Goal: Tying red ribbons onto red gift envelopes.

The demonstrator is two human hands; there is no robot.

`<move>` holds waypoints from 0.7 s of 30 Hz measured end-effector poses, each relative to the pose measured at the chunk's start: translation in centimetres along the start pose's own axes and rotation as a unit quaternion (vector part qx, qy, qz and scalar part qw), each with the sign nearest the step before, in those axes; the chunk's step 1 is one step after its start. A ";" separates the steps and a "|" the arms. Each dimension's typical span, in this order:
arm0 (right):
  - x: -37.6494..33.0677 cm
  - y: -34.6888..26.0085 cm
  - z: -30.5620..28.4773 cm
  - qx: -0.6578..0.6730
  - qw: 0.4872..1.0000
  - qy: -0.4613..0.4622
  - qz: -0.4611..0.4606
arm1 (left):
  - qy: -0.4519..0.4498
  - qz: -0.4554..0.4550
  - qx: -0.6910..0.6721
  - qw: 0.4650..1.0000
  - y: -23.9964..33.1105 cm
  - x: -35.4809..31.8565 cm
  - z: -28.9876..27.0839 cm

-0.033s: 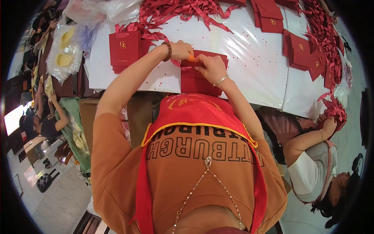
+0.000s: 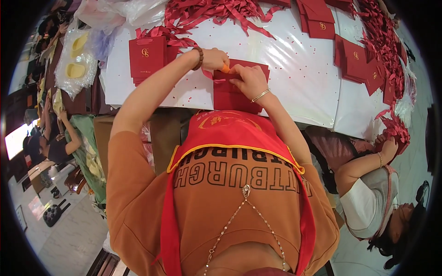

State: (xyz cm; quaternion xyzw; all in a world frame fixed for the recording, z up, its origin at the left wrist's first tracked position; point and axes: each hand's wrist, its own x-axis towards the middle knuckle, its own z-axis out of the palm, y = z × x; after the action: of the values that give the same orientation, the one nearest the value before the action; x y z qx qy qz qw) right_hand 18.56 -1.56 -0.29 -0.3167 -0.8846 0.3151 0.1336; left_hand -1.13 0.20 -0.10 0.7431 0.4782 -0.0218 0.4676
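A flat red paper bag (image 2: 237, 89) lies at the counter's (image 2: 294, 69) 6 o'clock edge, pinned by the right hand (image 2: 248, 82), fingers pinched. A small orange tool (image 2: 225, 69), probably, is gripped by the left hand (image 2: 214, 59). The ribbon could slip if pressure eases.

Envelope stack (image 2: 237, 94) on table (image 2: 294, 69) under both hands; bag (image 2: 146, 57) left; ribbons (image 2: 216, 11) behind

The small orange object (image 2: 225, 68) is showing only a sliver between the left hand (image 2: 214, 59) and right hand (image 2: 249, 80); kind not determinable. Fingertips are overlapping, so grip is unclear. The hands are covering part of the red paper bag (image 2: 232, 94). The ribbon pile (image 2: 216, 10) is running off the top edge.
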 end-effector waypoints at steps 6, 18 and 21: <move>-0.5 -0.1 0.4 -0.033 0.997 0.053 -0.055 | -0.199 -0.080 -0.053 0.975 1.4 1.3 -1.9; -0.2 0.3 0.9 -0.002 0.999 0.040 0.007 | 0.223 -0.107 -0.129 0.960 -0.1 2.6 0.1; -0.3 2.7 1.0 0.145 0.982 0.037 0.114 | 0.360 -0.113 -0.268 0.886 -1.4 1.2 -1.7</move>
State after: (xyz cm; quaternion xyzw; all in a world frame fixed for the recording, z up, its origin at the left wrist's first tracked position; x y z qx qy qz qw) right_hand 19.66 -0.63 -2.79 -0.4042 -0.7819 0.4415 0.1740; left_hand -2.19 2.37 -0.67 0.4874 0.6821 0.3236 0.4387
